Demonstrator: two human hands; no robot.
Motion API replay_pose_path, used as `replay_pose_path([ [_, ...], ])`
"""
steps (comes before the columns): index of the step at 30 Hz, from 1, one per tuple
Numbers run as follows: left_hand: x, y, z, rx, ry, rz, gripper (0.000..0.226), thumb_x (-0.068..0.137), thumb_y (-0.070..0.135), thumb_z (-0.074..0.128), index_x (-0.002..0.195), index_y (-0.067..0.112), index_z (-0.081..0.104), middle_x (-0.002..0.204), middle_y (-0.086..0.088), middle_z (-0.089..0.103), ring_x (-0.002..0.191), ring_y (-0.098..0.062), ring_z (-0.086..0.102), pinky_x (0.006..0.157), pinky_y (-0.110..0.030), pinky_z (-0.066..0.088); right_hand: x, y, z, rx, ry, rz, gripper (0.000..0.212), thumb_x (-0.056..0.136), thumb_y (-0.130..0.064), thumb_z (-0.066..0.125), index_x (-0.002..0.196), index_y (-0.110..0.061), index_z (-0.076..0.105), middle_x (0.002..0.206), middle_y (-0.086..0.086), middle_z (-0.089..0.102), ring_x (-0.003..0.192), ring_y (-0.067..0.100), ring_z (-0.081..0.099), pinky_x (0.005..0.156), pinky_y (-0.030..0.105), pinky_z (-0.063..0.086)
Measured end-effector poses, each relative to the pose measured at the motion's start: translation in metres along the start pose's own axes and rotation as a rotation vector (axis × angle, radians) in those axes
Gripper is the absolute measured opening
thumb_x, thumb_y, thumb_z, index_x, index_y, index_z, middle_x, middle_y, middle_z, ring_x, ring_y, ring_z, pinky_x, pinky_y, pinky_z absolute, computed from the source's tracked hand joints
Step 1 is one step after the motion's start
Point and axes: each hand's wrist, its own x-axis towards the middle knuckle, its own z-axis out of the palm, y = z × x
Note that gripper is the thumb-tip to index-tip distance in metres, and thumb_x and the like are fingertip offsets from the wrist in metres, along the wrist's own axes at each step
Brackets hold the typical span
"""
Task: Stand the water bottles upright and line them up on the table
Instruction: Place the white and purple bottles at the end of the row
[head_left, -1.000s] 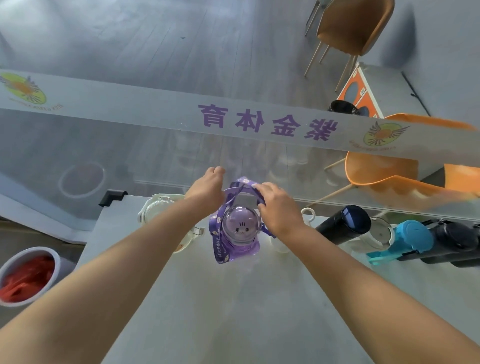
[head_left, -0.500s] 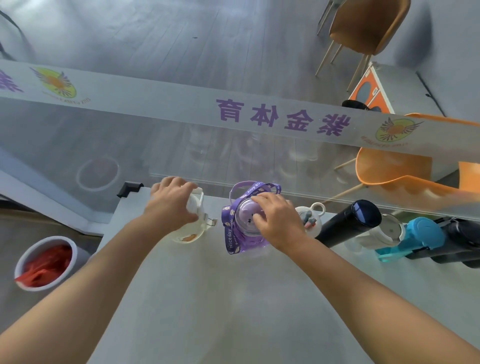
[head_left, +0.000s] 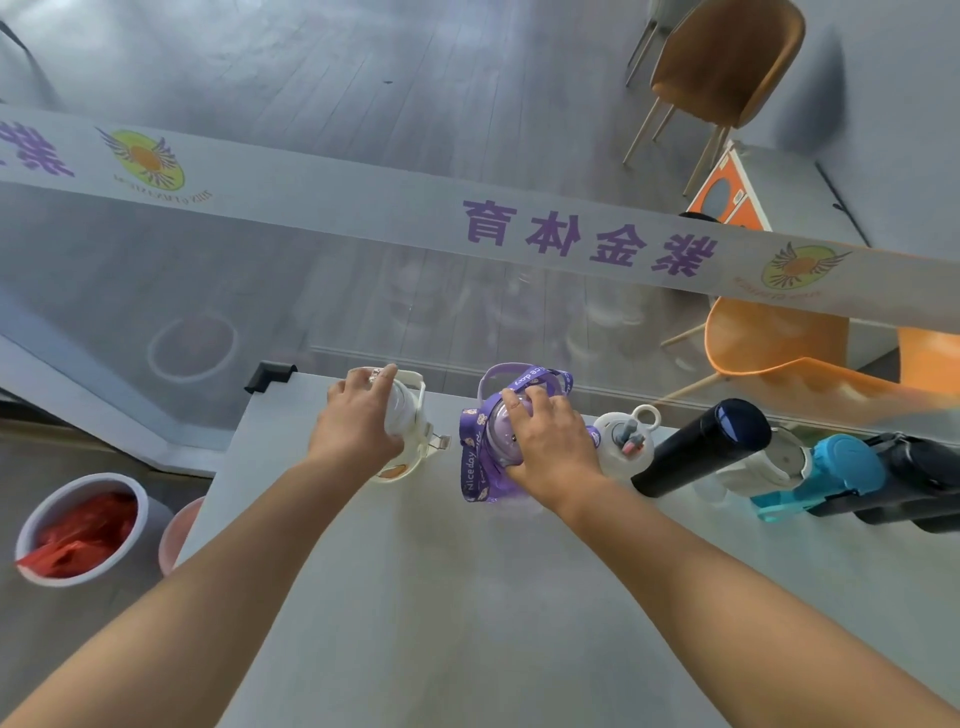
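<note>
Holding the cream bottle (head_left: 402, 415) in a closed left hand (head_left: 358, 426) grip, slide it beside the purple bottle (head_left: 498, 441). Right hand (head_left: 545, 447) grips that lid; keep both upright.

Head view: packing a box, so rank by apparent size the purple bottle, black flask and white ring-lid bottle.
1. Black flask
2. Purple bottle, partly under the right hand, so near the flask; unsure
3. White ring-lid bottle, clearly smallest

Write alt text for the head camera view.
Left hand grips a cream plastic bottle while right hand rests on a purple strapped bottle, both at the grey table's far edge. More bottles line up rightward.
</note>
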Motion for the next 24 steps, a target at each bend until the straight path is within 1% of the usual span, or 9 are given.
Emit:
replay_pose_path([
  [7, 0.005, 0.007, 0.005, -0.029, 0.079, -0.028, 0.080, 0.072, 0.019, 0.065, 0.141, 0.025, 0.024, 0.138, -0.006, 0.033, 0.125, -0.030, 0.027, 0.089, -0.044, 0.045, -0.001, -0.005, -0.001, 0.024, 0.015, 0.035, 0.086, 0.078, -0.036, 0.069, 0.144, -0.020, 0.017, 0.141, 0.009, 0.029, 0.120, 0.031, 0.036, 0.096, 0.038, 0.038],
  [12, 0.005, 0.009, 0.005, 0.013, 0.077, -0.036, 0.081, 0.072, 0.023, 0.066, 0.141, 0.026, 0.022, 0.135, -0.008, 0.034, 0.123, -0.030, 0.029, 0.087, -0.043, 0.046, 0.000, -0.008, -0.001, 0.049, 0.025, 0.056, 0.085, 0.078, -0.035, 0.069, 0.144, -0.020, 0.017, 0.142, 0.009, 0.029, 0.121, 0.031, 0.035, 0.097, 0.038, 0.038],
  [24, 0.006, 0.009, 0.007, 0.049, 0.081, -0.037, 0.082, 0.073, 0.030, 0.065, 0.141, 0.026, 0.020, 0.136, -0.007, 0.033, 0.123, -0.031, 0.029, 0.088, -0.044, 0.044, 0.000, -0.013, -0.003, 0.042, 0.030, 0.065, 0.086, 0.078, -0.034, 0.069, 0.144, -0.020, 0.016, 0.143, 0.010, 0.027, 0.122, 0.030, 0.034, 0.098, 0.038, 0.038],
])
